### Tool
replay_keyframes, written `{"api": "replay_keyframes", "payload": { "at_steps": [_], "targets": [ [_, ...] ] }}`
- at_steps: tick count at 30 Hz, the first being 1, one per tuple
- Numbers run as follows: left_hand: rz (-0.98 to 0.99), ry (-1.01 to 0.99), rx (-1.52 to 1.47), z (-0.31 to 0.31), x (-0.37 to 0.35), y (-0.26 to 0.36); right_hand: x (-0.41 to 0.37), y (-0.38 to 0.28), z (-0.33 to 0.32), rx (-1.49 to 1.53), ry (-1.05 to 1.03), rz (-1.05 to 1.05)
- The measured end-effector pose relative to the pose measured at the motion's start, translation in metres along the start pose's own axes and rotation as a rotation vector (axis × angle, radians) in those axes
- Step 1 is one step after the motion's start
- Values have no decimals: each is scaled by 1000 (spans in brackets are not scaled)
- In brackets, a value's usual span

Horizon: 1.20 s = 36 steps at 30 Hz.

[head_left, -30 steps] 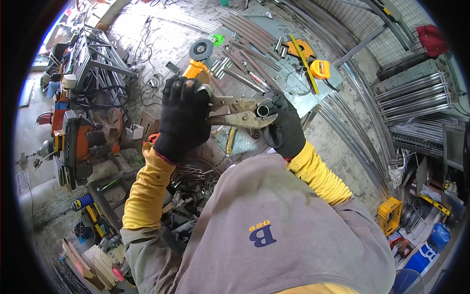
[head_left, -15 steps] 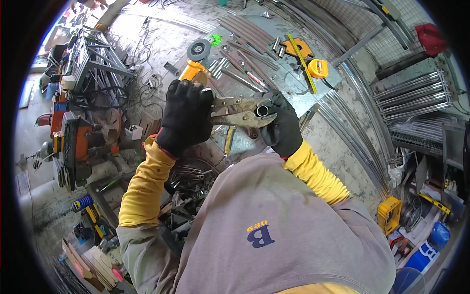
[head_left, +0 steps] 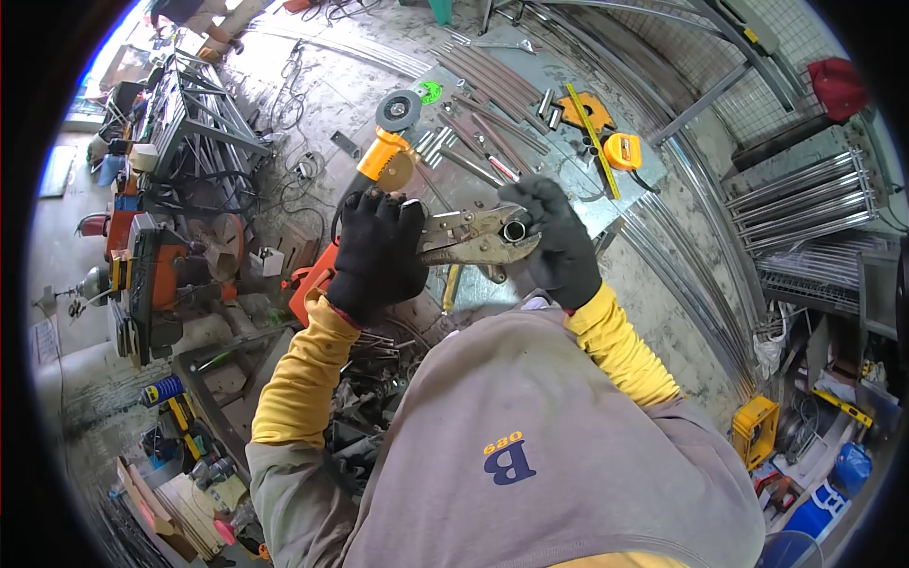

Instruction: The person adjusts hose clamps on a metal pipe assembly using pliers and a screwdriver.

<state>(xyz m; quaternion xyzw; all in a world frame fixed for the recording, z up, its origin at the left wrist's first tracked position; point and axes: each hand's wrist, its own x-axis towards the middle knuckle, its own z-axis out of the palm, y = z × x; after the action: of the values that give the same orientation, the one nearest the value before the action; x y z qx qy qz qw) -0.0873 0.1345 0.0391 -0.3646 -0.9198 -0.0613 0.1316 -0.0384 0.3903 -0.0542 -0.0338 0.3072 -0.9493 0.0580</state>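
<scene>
My left hand point(head_left: 382, 254), in a black glove, is closed around the handles of locking pliers point(head_left: 464, 237). A short round metal tube point(head_left: 514, 230) sits between the plier jaws with its open end facing up. My right hand point(head_left: 565, 244), also gloved in black, is curled round the jaw end beside the tube. Its fingertips reach over the upper jaw, and the tube's lower part is hidden. Beyond my hands, a yellow angle grinder point(head_left: 383, 151) lies by the metal sheet point(head_left: 578, 204).
On the sheet are brown rods point(head_left: 488, 76), short cut tubes, a yellow tape measure point(head_left: 622, 151) with its blade out, and a green disc point(head_left: 431, 92). Long metal tubes point(head_left: 696, 270) lie at the right. An orange machine point(head_left: 156, 275) stands left, and a bin of metal scraps point(head_left: 365, 398) is below.
The view has shifted slightly. My right-hand fingers have moved up and over the jaws, and the tube sits lower between them. My left hand keeps its hold on the pliers.
</scene>
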Motion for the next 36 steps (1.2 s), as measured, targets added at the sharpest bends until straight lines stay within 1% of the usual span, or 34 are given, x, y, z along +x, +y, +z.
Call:
{"api": "replay_keyframes", "payload": {
  "at_steps": [2, 4, 6, 7, 8, 10, 12, 14, 16, 18, 19, 20, 22, 24, 26, 28, 30, 31, 32, 34, 36],
  "targets": [
    [-22, -9, 0, -2, 0, 0, 5, -20, 15, -78, -34, -113],
    [-59, -53, -7, -3, -1, 3, 10, -27, 19, -54, -41, -83],
    [-64, -55, 4, 4, -2, 7, 16, -18, 13, -354, -113, -63],
    [-63, -63, 7, 11, -2, 10, 18, -20, 19, -526, -140, -100],
    [-66, -54, 21, 19, -4, 12, 20, -20, 19, -524, -156, -108],
    [-147, -196, -51, 31, -9, 11, 28, -20, 13, -745, 13, 90],
    [-167, -285, -79, 33, -14, 13, 30, -10, 8, -866, 18, -38],
    [-203, -270, -114, 29, -15, 21, 32, -8, 4, -1144, -63, -221],
    [-193, -265, -101, 33, -21, 23, 29, -8, 1, -993, 19, -29],
    [-244, -288, -42, 25, -19, 29, 26, -4, 2, -835, 89, 68],
    [-254, -345, -81, 24, -19, 29, 25, 0, -1, -818, 123, 85],
    [-263, -403, -125, 23, -19, 30, 24, 3, -5, -813, 104, 84],
    [-271, -399, -115, 27, -22, 30, 23, 0, 4, -835, 128, 72],
    [-251, -352, -145, 29, -24, 29, 23, -1, 9, -806, 135, 87],
    [-265, -360, -151, 27, -23, 30, 23, -1, 5, -939, 116, 11],
    [-262, -388, -138, 26, -23, 31, 24, -3, 4, -925, 95, 41],
    [-263, -399, -129, 24, -21, 30, 25, -1, -6, -1015, -17, -58],
    [-256, -416, -130, 23, -21, 31, 25, 2, -6, -1181, -58, -226],
    [-260, -415, -126, 24, -22, 31, 24, 2, -5, -1179, -64, -226],
    [-258, -369, -128, 27, -24, 31, 22, -4, 9, -891, 116, 70],
    [-257, -376, -105, 28, -25, 31, 22, 0, 4, -887, 111, 60]
  ]
}}
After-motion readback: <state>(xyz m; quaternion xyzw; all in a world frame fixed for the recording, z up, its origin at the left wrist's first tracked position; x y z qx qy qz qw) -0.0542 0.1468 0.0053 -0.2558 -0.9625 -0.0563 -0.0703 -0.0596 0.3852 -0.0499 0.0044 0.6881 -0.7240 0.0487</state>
